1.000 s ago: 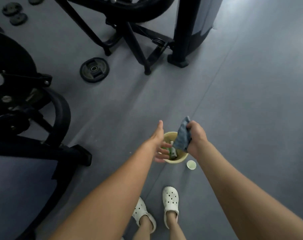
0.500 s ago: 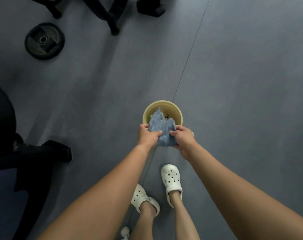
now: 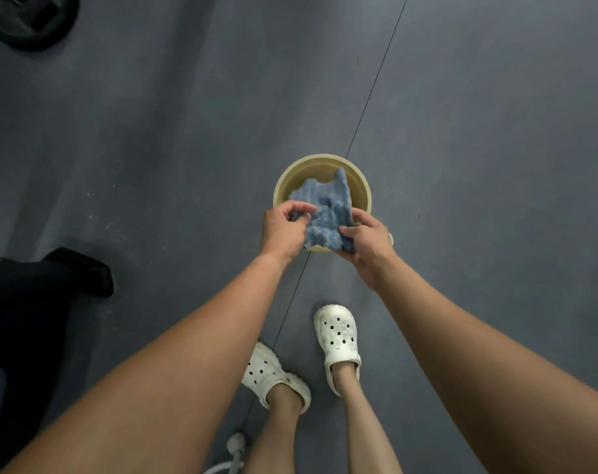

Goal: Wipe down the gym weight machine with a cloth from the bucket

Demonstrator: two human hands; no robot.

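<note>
A fluffy blue cloth (image 3: 325, 213) is spread between both hands, directly over a yellow bucket (image 3: 361, 186) standing on the grey floor. My left hand (image 3: 284, 230) pinches the cloth's left edge. My right hand (image 3: 367, 242) grips its lower right corner. The cloth hides most of the bucket's inside. Only a black foot of the weight machine (image 3: 82, 271) shows at the left edge.
A black weight plate (image 3: 31, 18) lies on the floor at the top left. My feet in white clogs (image 3: 337, 336) stand just behind the bucket. A white cord end (image 3: 234, 446) lies by my left foot. A small pale lid peeks out beside my right hand.
The view has tilted down, so the machine frame has left the top. My left hand took hold of the cloth, and both hands have now pulled it wider over the bucket.
</note>
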